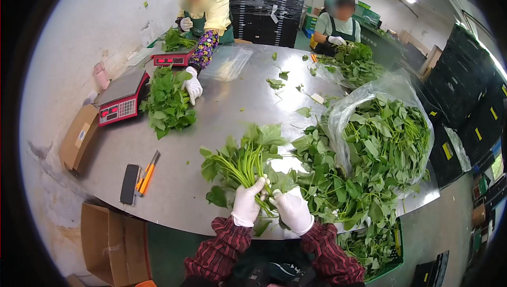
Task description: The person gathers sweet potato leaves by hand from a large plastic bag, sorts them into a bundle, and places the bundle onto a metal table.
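1. Leafy stems (240,168), gathered in a bunch, are held over the near edge of the broad metal surface (227,104), their leaves fanned away from the person and their cut ends pointing back.
2. On the right, a heap of loose greens (388,133) lies partly within a clear plastic bag (340,128) and spreads across the surface up to the bunch.
3. Below the near right corner, a green crate (401,242) contains more greens.
4. At left stands a red scale (120,109) with a flat metal plate; beside it, a co-worker's gloved hand (193,86) rests against another bunch of greens (166,104).
5. White-gloved, the left hand (246,203) is wrapped around the stems. The right hand (292,210) has its fingertips drawn together at the lower stems; whether it pinches one, I cannot tell.
6. Near the left edge, a black phone-shaped object (129,184) lies just beside an orange-handled cutter (146,176).
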The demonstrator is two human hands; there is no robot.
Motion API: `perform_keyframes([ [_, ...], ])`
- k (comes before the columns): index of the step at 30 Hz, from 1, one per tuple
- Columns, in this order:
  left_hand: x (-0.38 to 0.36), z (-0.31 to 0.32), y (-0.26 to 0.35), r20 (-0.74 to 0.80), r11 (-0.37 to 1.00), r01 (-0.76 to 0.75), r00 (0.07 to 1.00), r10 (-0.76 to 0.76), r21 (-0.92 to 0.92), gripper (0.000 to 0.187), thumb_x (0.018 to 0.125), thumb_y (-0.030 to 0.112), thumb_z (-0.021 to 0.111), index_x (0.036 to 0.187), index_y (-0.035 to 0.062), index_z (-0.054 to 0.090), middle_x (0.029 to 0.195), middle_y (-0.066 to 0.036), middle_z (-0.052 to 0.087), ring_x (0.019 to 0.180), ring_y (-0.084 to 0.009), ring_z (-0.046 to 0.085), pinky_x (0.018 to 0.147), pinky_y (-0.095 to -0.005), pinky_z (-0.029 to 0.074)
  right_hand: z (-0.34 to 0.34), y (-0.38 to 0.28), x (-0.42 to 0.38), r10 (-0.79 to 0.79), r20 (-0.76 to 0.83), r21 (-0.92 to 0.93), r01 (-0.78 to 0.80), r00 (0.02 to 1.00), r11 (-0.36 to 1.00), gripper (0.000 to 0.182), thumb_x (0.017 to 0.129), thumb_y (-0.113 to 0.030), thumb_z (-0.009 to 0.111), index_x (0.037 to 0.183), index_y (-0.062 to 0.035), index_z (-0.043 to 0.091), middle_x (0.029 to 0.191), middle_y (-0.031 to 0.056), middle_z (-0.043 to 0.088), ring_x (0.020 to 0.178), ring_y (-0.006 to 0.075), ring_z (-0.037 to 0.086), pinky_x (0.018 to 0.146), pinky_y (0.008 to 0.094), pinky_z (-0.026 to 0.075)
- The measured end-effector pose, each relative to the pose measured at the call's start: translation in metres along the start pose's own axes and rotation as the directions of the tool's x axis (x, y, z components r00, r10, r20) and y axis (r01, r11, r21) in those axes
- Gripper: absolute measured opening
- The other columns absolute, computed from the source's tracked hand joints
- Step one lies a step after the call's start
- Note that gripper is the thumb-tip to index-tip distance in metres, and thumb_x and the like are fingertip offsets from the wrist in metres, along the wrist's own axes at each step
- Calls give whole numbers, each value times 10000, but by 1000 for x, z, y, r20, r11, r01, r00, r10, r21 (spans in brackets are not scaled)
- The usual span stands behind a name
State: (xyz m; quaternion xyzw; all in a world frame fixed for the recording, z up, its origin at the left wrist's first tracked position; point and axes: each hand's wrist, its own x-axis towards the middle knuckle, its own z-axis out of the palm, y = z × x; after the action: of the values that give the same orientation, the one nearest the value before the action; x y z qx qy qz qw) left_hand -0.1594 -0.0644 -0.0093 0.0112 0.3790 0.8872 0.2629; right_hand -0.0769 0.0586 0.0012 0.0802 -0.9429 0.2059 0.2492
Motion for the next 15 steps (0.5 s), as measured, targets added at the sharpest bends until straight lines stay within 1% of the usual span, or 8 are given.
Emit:
perform_keyframes([
  [2,-2,-3,5,49,1000,-19,999,19,3,212,902,161,567,1022,-13,570,859,-56,600,682,-113,510,567,-229,386,2,16,-9,-18,-160,-39,12,987,999,120,769,-36,588,875,-63,536,713,102,549,633,286,576,545,377,467],
  [4,-6,-5,12,46,999,-11,999,13,-44,209,913,179,547,1036,10,557,868,-45,583,715,-117,508,595,-234,394,-1,47,-21,287,-175,-152,-314,942,937,169,775,-55,590,942,-50,560,785,127,586,696,306,599,587,376,489],
  [7,-10,-13,19,73,990,33,997,-23,-140,237,927,227,522,1083,49,526,906,-30,544,818,-131,506,682,-255,405,-18,62,-17,675,-223,-269,-710,703,651,288,833,-156,607,1075,-6,564,907,186,627,745,345,619,625,383,498],
  [9,-14,-16,16,97,973,72,994,-51,-220,240,930,202,514,1093,26,527,940,-48,563,842,-139,522,694,-257,417,-26,54,-12,638,-256,-255,-688,726,680,328,833,-230,639,1049,13,596,917,191,643,723,283,645,635,345,501],
  [11,-16,-16,11,115,975,86,991,-63,-205,242,931,215,509,1092,35,530,948,-39,554,845,-142,520,705,-270,426,-27,36,-7,545,-152,293,-489,824,822,320,810,-305,674,857,6,620,721,172,622,600,296,603,534,350,471],
  [12,-17,-14,8,152,967,117,985,-83,-225,243,930,212,511,1094,33,529,954,-40,555,853,-145,522,720,-275,431,-38,16,2,608,59,408,-575,791,709,367,808,-354,678,809,11,648,676,154,617,555,263,579,531,320,464],
  [13,-19,-11,6,188,959,146,977,-102,-244,245,929,208,514,1096,30,528,960,-41,555,861,-149,525,735,-280,436,-45,-3,10,633,248,487,-659,733,573,361,820,-352,665,868,5,655,655,134,608,540,242,563,539,310,465],
  [15,-23,-8,1,182,954,166,976,-122,-248,249,924,204,522,1099,27,527,983,-47,558,899,-160,534,790,-288,448,-38,-15,13,489,256,387,-552,834,739,326,827,-326,659,911,-11,658,684,145,617,568,264,591,552,323,473],
])
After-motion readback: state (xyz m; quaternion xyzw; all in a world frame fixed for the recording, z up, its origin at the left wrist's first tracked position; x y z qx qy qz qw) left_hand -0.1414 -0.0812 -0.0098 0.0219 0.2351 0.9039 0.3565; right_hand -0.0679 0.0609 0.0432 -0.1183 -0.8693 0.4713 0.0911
